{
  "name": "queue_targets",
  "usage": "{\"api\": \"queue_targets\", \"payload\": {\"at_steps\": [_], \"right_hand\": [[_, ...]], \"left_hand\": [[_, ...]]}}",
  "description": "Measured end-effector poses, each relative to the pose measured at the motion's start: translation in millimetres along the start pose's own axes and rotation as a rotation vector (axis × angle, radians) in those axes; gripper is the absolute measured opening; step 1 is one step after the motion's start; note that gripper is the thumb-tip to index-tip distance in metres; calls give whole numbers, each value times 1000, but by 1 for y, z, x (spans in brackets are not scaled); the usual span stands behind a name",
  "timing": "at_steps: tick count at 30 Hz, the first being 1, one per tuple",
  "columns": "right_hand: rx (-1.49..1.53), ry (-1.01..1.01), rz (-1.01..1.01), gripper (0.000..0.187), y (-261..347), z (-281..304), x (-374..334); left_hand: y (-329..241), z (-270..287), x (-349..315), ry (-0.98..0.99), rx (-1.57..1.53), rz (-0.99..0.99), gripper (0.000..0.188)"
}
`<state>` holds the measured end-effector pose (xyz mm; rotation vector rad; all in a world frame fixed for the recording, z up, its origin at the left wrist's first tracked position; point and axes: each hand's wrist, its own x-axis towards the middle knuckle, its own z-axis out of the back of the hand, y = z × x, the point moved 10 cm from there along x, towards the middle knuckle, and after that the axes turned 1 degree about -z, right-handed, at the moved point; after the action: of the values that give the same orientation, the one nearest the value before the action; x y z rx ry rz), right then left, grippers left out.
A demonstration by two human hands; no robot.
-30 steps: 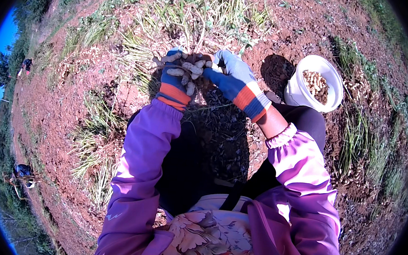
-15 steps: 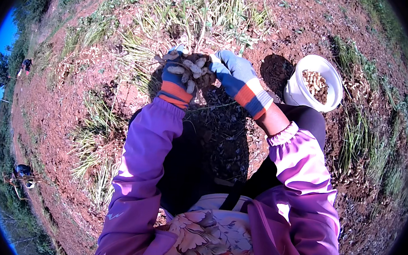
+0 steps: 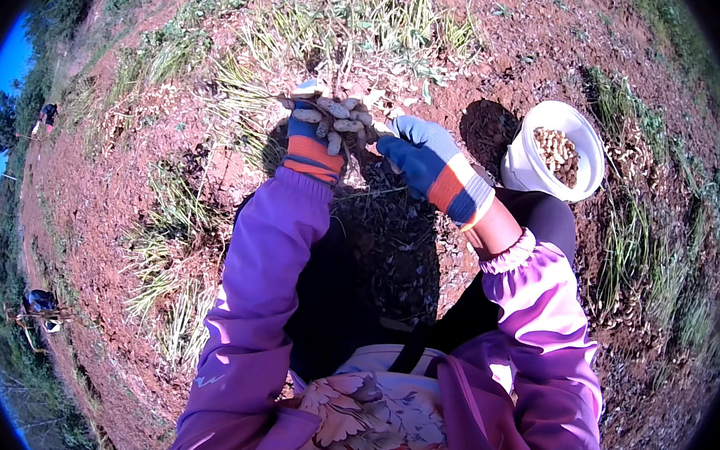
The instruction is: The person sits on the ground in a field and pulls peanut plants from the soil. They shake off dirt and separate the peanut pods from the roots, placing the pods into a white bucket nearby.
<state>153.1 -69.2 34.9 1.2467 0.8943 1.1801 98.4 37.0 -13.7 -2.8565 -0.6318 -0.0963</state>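
In the head view, my left hand (image 3: pixel 309 141), in a blue, orange and grey glove, was curled around a clump of peanuts (image 3: pixel 334 120), the pods bunched at its fingers and sticking out toward my other hand. My right hand (image 3: pixel 420 155), gloved alike, was just beside the clump on its right, its fingers folded inward. Pale bits showed along the edge of those fingers, though I could not tell whether they were pods held there.

A second earlier my right fingers were in among the pods; half a second later they were at the clump's edge. Now they had drawn off to the right and a little nearer my body, leaving a narrow gap. My left hand had barely moved and kept its hold.

To the right of my right hand stood the white bucket (image 3: pixel 518 166), with loose peanuts (image 3: pixel 556 156) lying inside, as before. Beyond both hands lay the pulled plants (image 3: pixel 393 24), and more greenery (image 3: pixel 176 249) was on the soil left of my left hand.
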Motion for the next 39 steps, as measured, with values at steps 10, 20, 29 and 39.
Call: {"api": "queue_targets", "payload": {"at_steps": [10, 20, 29, 39], "right_hand": [[141, -216, -141, 10, -2, 103, -16], [96, -593, -208, 8, -28, 274, -57], [-1315, -850, -262, 41, -16, 365, -82], [-588, -54, 369, 50, 76, 41, -5]], "left_hand": [[-32, -21, -13, 51, 338, -247, 49], [-7, -14, -13, -176, 164, -101, 30], [15, -34, 0, -71, -66, -21, 30], [1, -20, -2, -144, 52, -133, 36]]}}
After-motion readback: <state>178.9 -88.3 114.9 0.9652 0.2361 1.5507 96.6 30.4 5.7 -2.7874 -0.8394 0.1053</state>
